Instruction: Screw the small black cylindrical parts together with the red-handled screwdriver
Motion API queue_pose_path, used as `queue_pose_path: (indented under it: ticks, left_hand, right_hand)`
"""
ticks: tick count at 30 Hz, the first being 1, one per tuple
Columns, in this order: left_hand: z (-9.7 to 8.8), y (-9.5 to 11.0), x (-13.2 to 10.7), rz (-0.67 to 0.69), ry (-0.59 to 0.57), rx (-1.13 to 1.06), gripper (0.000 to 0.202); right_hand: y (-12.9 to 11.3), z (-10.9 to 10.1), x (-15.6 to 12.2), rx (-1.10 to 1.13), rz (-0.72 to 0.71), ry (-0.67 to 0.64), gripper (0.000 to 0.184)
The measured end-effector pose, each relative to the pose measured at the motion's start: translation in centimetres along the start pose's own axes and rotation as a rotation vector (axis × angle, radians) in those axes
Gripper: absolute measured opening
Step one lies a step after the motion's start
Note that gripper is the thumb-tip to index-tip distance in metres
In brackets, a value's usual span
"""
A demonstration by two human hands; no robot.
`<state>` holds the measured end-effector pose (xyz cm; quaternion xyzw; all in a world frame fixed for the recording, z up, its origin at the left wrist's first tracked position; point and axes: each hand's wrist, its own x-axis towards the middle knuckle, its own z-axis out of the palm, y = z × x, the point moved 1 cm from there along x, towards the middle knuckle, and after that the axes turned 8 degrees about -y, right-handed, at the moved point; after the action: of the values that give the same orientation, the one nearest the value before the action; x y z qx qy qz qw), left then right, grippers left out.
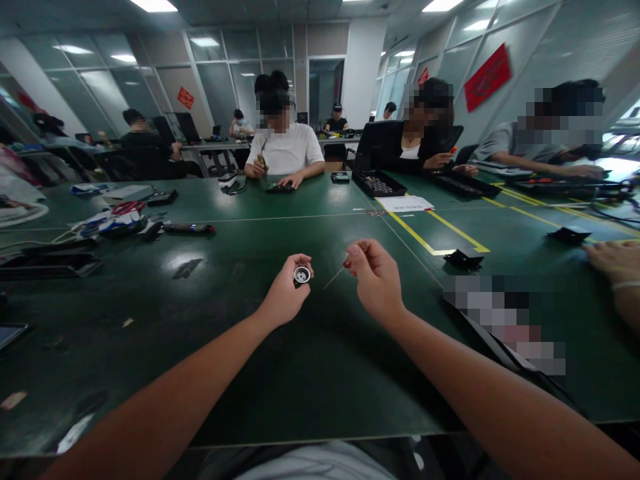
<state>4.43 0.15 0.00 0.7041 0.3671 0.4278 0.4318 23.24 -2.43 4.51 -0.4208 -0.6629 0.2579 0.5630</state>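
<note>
2 bare forearms (215,371) reached over the green table (350,393). Above it, the left hand (287,293) curled closed around a white-rimmed round part (302,275); the right hand (380,283) pinched a thin-shafted tool (347,264), its tip apart from the part.

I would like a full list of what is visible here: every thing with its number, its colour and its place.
Table: 1, green, foreground
Round part: 1, dark with pale rim, centre
Thin tool: 1, pale shaft, right of round part
Pen-like tool: 1, black, left
Mixed items: uncounted, blue, white, red, black, left
Trays: at least 3, black, left and right
Paper: 1, white, right of centre
Tape: several, yellow, right
Small pieces: 2, black, right
Pixelated item: 1, colours unclear, right
Co-workers: at least 7, varied clothes, background
Co-worker's hand: 1, bare, right edge
Wall signs: at least 3, red, background
Lights: several, white, ceiling
Left hand: 1, bare, holding round part
Right hand: 1, bare, holding thin tool
</note>
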Motion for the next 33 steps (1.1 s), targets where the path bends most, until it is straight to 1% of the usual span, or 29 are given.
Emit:
queue_pose_path:
  ticks: [2,4,7,10,13,15,17,20,22,25,29,31,33]
  left_hand:
    - [0.0,-0.4,-0.2,-0.029,0.003,0.049,0.035]
    - [0.0,-0.5,-0.3,-0.033,-0.014,0.074,0.029]
    - [-0.1,-0.8,-0.2,0.003,-0.027,0.08,0.033]
    - [-0.2,-1.3,-0.1,0.01,-0.034,0.071,0.037]
    - [-0.3,-1.5,-0.1,0.02,-0.017,0.07,0.039]
    - [-0.4,-1.5,-0.2,0.029,0.003,0.119,0.037]
    - [-0.6,-1.2,-0.1,0.044,0.021,0.195,0.034]
    - [-0.7,-0.7,-0.1,0.068,0.024,0.273,0.034]
    - [-0.7,-0.5,-0.1,0.079,0.007,0.298,0.034]
    - [-0.6,-0.4,-0.2,0.091,-0.023,0.311,0.034]
    - [-0.6,-0.5,-0.2,0.093,-0.018,0.311,0.034]
    - [-0.7,-0.5,-0.1,0.092,-0.008,0.308,0.035]
    - [-0.7,-0.6,-0.1,0.095,-0.005,0.301,0.035]
  right_hand:
    - [0.0,0.1,-0.1,0.059,-0.014,0.008,0.023]
    - [0.1,0.2,-0.3,0.078,-0.012,0.001,0.023]
    - [0.5,0.5,-0.4,0.027,-0.001,-0.038,0.023]
    - [0.7,0.6,-0.3,-0.053,-0.017,-0.07,0.021]
    - [0.5,0.5,-0.3,-0.144,-0.039,-0.079,0.018]
    - [0.3,0.3,-0.5,-0.178,-0.043,-0.124,0.018]
    - [0.2,0.3,-0.7,-0.176,-0.059,-0.195,0.018]
    - [-0.1,0.4,-1.1,-0.174,-0.1,-0.27,0.021]
    - [-0.2,0.5,-1.3,-0.188,-0.112,-0.255,0.026]
    - [-0.5,0.6,-1.2,-0.229,-0.113,-0.18,0.033]
    - [-0.6,0.6,-0.9,-0.341,-0.134,-0.123,0.024]
    - [-0.6,0.5,-0.8,-0.379,-0.158,-0.121,0.021]
    - [-0.6,0.4,-0.8,-0.398,-0.163,-0.147,0.022]
